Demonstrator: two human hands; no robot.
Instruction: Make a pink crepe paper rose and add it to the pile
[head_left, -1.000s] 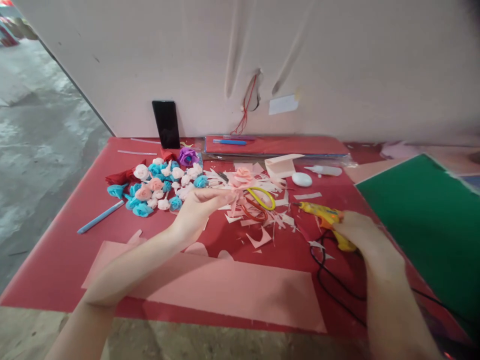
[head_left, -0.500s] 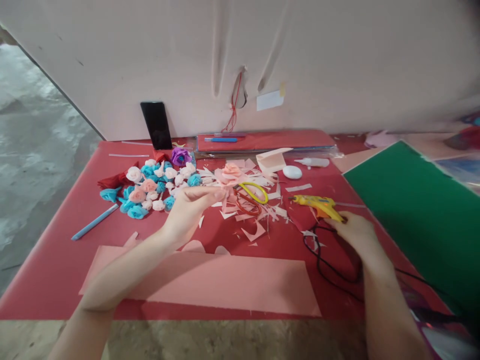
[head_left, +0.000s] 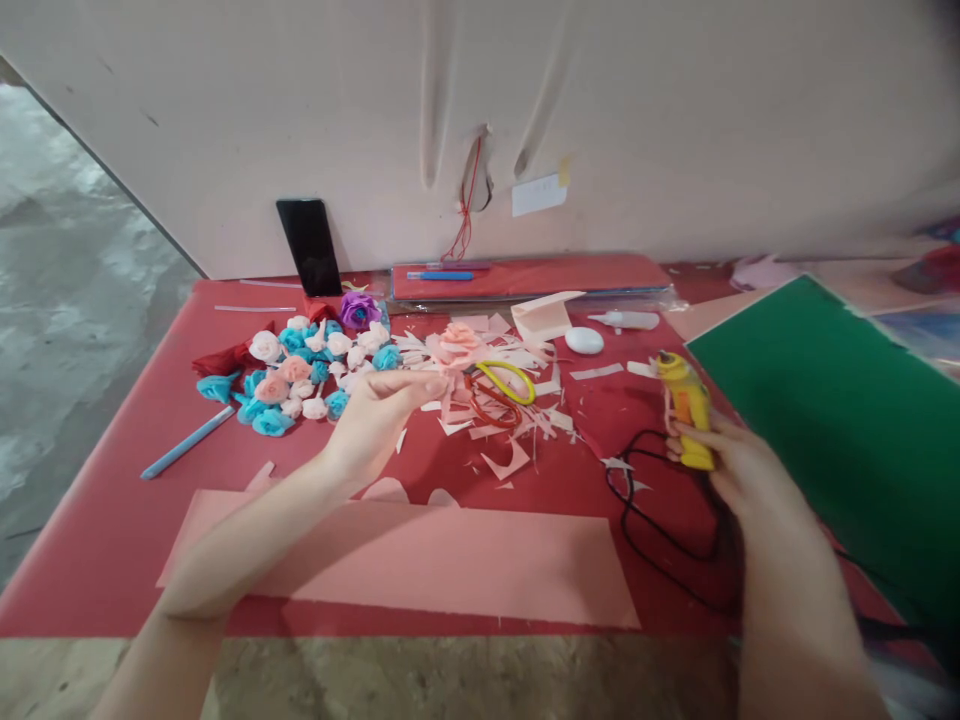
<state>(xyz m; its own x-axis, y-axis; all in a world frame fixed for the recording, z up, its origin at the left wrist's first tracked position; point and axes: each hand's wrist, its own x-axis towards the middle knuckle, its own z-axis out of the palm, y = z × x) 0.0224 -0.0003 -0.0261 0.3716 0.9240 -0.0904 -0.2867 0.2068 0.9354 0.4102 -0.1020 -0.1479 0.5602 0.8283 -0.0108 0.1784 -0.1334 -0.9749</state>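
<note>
My left hand [head_left: 375, 420] pinches a pink paper rose [head_left: 459, 345] between thumb and fingers, over the middle of the red table [head_left: 112, 540]. Just behind and right of it lie scissors [head_left: 506, 385] with yellow and red handles, among pink and white paper scraps [head_left: 510, 460]. On the right, my right hand [head_left: 724, 460] is wrapped round the handle of a yellow glue gun [head_left: 684, 400], its nozzle pointing up and away from me. The gun's black cord [head_left: 637, 540] loops over the table below it.
Small paper roses [head_left: 274, 420] are heaped at left beside a blue pen [head_left: 187, 443]. A phone [head_left: 309, 247] leans on the wall. A pink sheet [head_left: 450, 560] lies in front, a green board [head_left: 825, 430] at right. A white oval object [head_left: 584, 341] and small bottle [head_left: 624, 320] lie behind.
My right hand has lifted the glue gun off the table and turned it from pointing left to pointing away from me. My left hand with the rose has hardly moved.
</note>
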